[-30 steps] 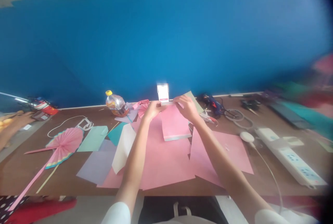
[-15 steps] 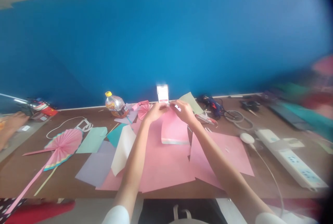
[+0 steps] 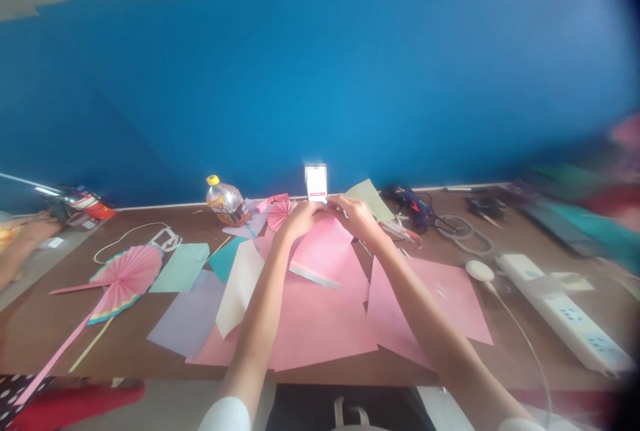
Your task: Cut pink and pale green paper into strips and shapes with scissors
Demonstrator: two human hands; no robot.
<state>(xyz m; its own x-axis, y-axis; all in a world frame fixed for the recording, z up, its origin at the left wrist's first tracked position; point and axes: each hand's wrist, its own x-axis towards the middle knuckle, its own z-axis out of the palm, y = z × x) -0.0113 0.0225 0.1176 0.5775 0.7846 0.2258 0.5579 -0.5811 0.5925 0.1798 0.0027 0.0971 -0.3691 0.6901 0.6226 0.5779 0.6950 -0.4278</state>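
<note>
A pink sheet of paper (image 3: 323, 254) with a pale striped border along its near edge hangs tilted between my hands. My left hand (image 3: 303, 219) pinches its far end at the left. At the far right end, the fingers of my right hand (image 3: 356, 217) are closed on the same sheet. The fingertips of both hands nearly meet and are partly hidden. Below lies a larger pink sheet (image 3: 325, 327). Just beyond my hands stands a phone (image 3: 317, 184) with a bright screen.
To the left are a finished pink fan (image 3: 131, 277), a mint sheet (image 3: 181, 267), a lilac sheet (image 3: 185, 317) and a yellow-capped bottle (image 3: 227, 203). A power strip (image 3: 565, 311) and a white plug (image 3: 479, 271) lie right. Another person's hand (image 3: 35, 234) shows far left.
The striped sheet has swung, its near edge shifting left and now slanting down to the right. Both hands stay close together near the phone. The view has shifted slightly.
</note>
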